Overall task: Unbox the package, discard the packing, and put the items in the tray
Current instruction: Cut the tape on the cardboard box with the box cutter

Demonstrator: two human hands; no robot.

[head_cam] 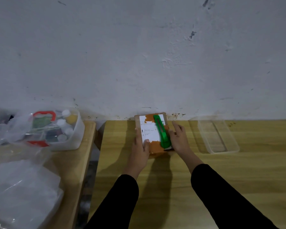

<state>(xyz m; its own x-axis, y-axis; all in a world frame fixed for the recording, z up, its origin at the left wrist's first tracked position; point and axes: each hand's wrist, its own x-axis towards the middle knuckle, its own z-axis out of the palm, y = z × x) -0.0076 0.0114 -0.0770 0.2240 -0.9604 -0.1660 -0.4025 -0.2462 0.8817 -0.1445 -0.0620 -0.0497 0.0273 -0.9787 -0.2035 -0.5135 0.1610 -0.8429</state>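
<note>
A small cardboard package (151,135) with orange tape and a white shipping label lies on the wooden table (205,179), close to the wall. A green utility knife (163,134) rests on top of it, along its right side. My left hand (139,148) grips the package's left edge, thumb on the label. My right hand (179,138) lies against the package's right side, fingers apart, beside the knife. A clear plastic tray (217,135) with nothing in it stands to the right of the package.
A second wooden table (73,162) stands at the left across a narrow gap. On it are a clear bin (68,138) with bottles and a red-handled item, and crumpled clear plastic bags (23,187). A grey wall runs behind both tables.
</note>
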